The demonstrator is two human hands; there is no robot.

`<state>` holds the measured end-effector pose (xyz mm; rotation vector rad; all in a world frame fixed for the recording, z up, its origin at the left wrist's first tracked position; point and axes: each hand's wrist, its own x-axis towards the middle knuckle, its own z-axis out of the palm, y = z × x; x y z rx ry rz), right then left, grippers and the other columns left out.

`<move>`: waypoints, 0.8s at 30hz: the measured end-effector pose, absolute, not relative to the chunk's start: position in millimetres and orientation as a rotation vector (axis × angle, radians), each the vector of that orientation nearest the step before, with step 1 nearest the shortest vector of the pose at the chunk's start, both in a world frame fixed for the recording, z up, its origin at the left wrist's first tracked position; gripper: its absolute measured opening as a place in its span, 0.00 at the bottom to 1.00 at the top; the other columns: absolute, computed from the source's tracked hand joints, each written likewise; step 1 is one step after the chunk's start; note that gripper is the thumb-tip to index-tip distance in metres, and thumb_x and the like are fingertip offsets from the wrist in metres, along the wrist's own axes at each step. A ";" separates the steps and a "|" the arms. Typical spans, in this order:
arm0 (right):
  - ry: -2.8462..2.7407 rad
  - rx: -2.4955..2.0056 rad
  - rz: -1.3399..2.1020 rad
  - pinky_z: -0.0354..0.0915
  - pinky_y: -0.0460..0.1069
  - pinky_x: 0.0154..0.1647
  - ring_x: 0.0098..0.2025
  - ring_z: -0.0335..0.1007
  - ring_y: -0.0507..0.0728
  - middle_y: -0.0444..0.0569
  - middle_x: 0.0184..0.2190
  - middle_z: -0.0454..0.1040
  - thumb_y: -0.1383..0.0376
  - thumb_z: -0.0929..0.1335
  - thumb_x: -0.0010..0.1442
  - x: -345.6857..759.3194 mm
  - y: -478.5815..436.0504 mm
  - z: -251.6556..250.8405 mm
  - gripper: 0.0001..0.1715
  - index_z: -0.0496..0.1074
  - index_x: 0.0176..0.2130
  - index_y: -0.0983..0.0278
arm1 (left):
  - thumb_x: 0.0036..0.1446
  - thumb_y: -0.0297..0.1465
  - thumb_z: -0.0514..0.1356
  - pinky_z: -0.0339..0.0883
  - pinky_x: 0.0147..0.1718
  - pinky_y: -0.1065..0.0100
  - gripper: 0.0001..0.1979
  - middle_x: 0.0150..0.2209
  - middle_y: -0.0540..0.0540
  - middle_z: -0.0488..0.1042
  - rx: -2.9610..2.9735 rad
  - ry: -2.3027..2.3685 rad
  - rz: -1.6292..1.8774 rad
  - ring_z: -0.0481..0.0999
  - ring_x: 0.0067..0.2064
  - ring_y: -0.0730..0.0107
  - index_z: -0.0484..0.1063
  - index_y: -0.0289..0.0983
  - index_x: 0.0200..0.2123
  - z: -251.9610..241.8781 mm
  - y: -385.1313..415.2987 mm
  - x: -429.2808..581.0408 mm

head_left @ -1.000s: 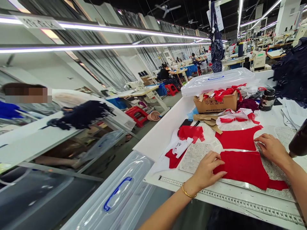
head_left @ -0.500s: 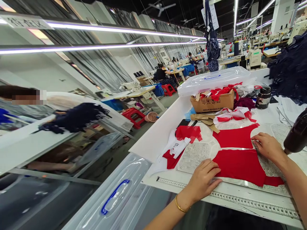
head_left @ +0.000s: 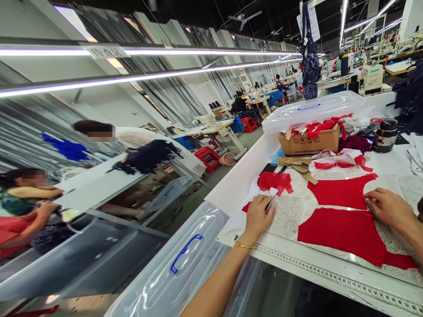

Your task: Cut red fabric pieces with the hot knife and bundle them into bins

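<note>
My left hand [head_left: 259, 222], with a gold bangle [head_left: 244, 245] on the wrist, rests on a white piece with red scraps [head_left: 251, 207]. Its fingers pinch a thin dark tool [head_left: 270, 204], whose kind I cannot tell. My right hand [head_left: 390, 209] lies flat on a white lace panel [head_left: 390, 233], touching the edge of a red fabric piece [head_left: 343, 233]. Another red piece [head_left: 342, 191] lies just above it, and a second lace area [head_left: 287, 215] lies between my hands. Loose red scraps [head_left: 276, 181] sit above my left hand.
A cardboard box [head_left: 309, 141] with red fabric stands behind the work, under a clear plastic box [head_left: 313, 112]. A dark jar [head_left: 385, 136] stands to its right. A measuring tape [head_left: 343, 277] runs along the table's front edge. Co-workers sit across the aisle.
My left hand has moved from the lower red piece up and left to the white piece and now pinches the dark tool. My right hand stays on the lace. The view has swung.
</note>
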<state>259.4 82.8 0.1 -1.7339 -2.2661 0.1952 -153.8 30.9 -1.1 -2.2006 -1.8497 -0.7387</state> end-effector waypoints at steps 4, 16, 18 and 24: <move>-2.262 -1.728 0.174 0.66 0.52 0.32 0.35 0.75 0.59 0.51 0.39 0.79 0.65 0.61 0.61 259.0 82.7 -1.7 0.17 0.79 0.40 0.59 | 0.56 0.35 0.60 0.67 0.47 0.51 0.15 0.45 0.37 0.75 -2.027 -2.056 -0.571 0.71 0.47 0.49 0.75 0.36 0.45 -3.8 44.6 -177.6; -2.267 -1.773 0.205 0.66 0.51 0.33 0.37 0.75 0.59 0.51 0.40 0.79 0.65 0.62 0.62 255.8 81.4 3.7 0.17 0.79 0.41 0.61 | 0.57 0.37 0.55 0.65 0.36 0.63 0.08 0.33 0.48 0.74 -1.959 -2.083 -1.051 0.72 0.35 0.63 0.68 0.40 0.35 20.3 50.2 -161.3; -2.257 -1.774 0.217 0.66 0.51 0.34 0.37 0.76 0.59 0.51 0.40 0.79 0.65 0.62 0.62 255.0 81.0 4.1 0.16 0.79 0.41 0.61 | 0.60 0.40 0.53 0.64 0.32 0.66 0.10 0.29 0.51 0.71 -1.979 -2.094 -1.147 0.69 0.31 0.67 0.66 0.40 0.34 29.0 50.3 -151.2; -2.230 -1.720 0.224 0.66 0.49 0.34 0.37 0.76 0.57 0.49 0.39 0.79 0.67 0.62 0.62 253.4 78.3 5.6 0.15 0.79 0.39 0.60 | 0.58 0.43 0.55 0.60 0.28 0.71 0.13 0.27 0.54 0.65 -2.170 -2.090 -1.441 0.64 0.28 0.72 0.65 0.39 0.32 44.5 62.8 -118.1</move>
